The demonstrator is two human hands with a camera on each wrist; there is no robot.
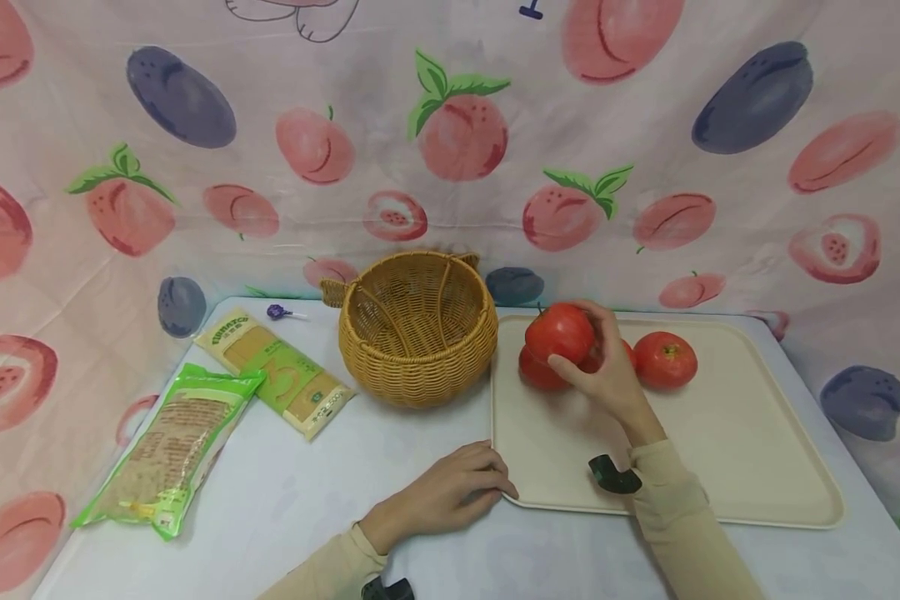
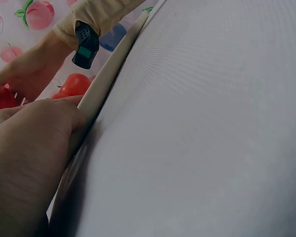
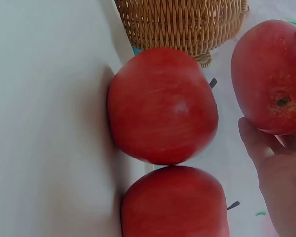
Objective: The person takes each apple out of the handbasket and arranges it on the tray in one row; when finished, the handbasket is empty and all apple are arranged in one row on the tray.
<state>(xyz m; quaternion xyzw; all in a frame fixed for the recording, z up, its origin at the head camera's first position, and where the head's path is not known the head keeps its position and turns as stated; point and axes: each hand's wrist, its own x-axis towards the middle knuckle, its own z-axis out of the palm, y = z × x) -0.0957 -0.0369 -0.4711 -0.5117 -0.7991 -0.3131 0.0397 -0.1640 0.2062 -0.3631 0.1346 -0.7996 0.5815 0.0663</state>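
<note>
My right hand holds a red apple just above the left part of a cream tray, thumb on the near side and fingers around the far side. Below it, another apple lies on the tray, touching a second one that the hand partly hides in the head view. A further apple sits to the right of the hand. At the tray's front left corner, my left hand grips the rim; its thumb's exact placement is partly hidden.
A wicker basket stands left of the tray, close to its edge. Farther left lie a yellow-green noodle packet, a green-edged clear food bag and a purple lollipop. A fruit-print cloth hangs behind the table.
</note>
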